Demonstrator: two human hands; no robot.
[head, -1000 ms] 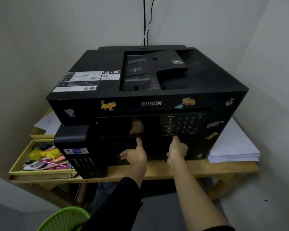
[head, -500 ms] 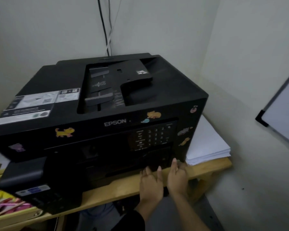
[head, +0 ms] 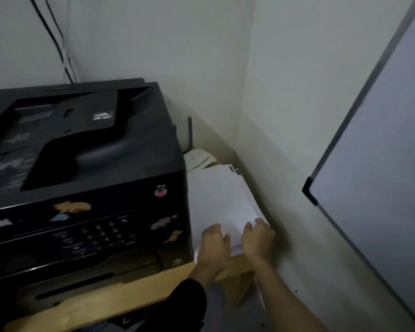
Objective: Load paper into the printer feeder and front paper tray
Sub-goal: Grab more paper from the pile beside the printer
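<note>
A stack of white paper [head: 219,200] is lying on the wooden table [head: 120,300], just beside the right flank of the black printer [head: 86,178]. The sheets are plain and blank, the top ones sitting slightly askew of those below, so the far edges are fanning out unevenly beyond the fingertips.

The left hand [head: 213,248] is resting on the near edge of the stack, fingers [head: 212,232] curled together and pressing down on the top sheets; whether the thumb is hooking underneath cannot be told. The right hand [head: 258,238] is gripping the near right corner, its fingers [head: 260,222] bent over the top while the rest of the hand is wrapping around the stack's side edge. Both hands are touching the paper, a short gap of white showing between them.

Left of the left fingers, the printer's front is showing a keypad and several animal stickers. Its top feeder recess is looking dark, with no white visible inside. The front tray slot, below and left of the fingers, is blurred and too dark to judge.
</note>
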